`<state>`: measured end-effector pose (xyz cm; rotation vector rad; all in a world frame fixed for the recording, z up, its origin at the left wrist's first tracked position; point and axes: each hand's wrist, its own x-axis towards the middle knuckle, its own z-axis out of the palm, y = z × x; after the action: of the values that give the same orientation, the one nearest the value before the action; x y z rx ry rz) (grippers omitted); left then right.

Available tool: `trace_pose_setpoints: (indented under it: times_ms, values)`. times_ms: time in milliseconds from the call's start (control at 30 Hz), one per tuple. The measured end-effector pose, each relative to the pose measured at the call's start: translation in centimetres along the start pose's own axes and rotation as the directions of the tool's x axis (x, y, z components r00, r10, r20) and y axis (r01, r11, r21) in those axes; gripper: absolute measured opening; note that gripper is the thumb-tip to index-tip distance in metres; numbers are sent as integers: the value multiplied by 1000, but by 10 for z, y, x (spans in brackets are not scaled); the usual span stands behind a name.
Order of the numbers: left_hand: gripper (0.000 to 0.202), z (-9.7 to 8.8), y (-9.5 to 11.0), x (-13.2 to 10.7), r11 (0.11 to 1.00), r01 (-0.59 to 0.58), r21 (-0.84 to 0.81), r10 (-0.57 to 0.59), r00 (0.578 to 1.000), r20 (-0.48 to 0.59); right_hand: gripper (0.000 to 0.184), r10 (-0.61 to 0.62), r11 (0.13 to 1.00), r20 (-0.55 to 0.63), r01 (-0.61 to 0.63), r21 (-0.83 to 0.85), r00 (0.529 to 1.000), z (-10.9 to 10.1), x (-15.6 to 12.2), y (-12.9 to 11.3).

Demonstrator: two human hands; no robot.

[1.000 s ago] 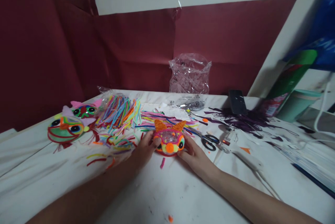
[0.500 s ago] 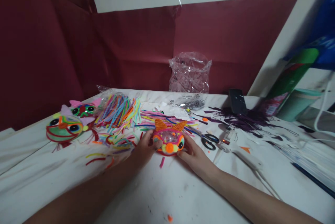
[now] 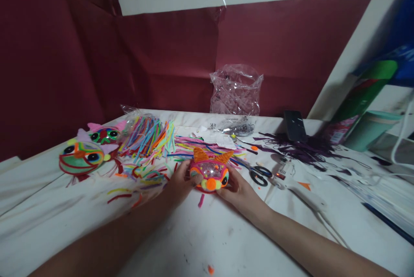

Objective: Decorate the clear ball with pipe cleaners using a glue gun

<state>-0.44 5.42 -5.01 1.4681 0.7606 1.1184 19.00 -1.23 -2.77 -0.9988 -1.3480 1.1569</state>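
Between my hands is a round, clear-topped craft animal head (image 3: 211, 172) trimmed with pipe cleaners, with orange ears, a round orange nose and black-centred eyes. My left hand (image 3: 181, 178) grips its left side, the thumb at the front near one eye. On the other side my right hand (image 3: 235, 187) holds it, thumb low by the cheek. A short pink pipe-cleaner piece (image 3: 201, 200) lies just in front of it. Behind it, colourful pipe cleaners (image 3: 200, 145) are spread on the white table (image 3: 181, 242). Black-handled scissors (image 3: 259, 175) rest to the right of my right hand.
Two finished-looking craft heads, a green-mouthed one (image 3: 82, 158) and a pink-eared one (image 3: 106, 133), sit at left by a bundle of pipe cleaners (image 3: 147, 136). At right are a white glue gun (image 3: 307, 198), purple strands (image 3: 300, 147), a phone (image 3: 294, 126) and a green cup (image 3: 371, 130). A clear bag (image 3: 236, 91) stands behind.
Both hands still hold the craft head in nearly the same place. The whole view has shifted very slightly; nothing was picked up or let go.
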Motion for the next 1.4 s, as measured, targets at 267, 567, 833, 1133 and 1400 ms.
trace_pose_setpoints:
  times_ms: [267, 567, 833, 1133, 1400]
  values:
    - [56, 0, 0, -1, 1000, 0, 6, 0, 1000, 9, 63, -10, 1000, -24, 10, -11, 1000, 1, 1, 2]
    - [59, 2, 2, -2, 1000, -23, 4, 23, 1000, -1, 63, -17, 1000, -29, 17, 5, 999, 0, 2, 10]
    - [58, 1, 2, -2, 1000, 4, -5, -4, 1000, -6, 66, -7, 1000, -15, 7, 8, 1000, 0, 2, 9]
    - [57, 3, 5, -3, 1000, 7, -17, -7, 1000, -11, 63, -11, 1000, 1, 11, 4, 1000, -1, 2, 10]
    - [58, 1, 3, -1, 1000, 13, -9, -13, 1000, -2, 60, 8, 1000, -6, -8, -14, 1000, 0, 2, 4]
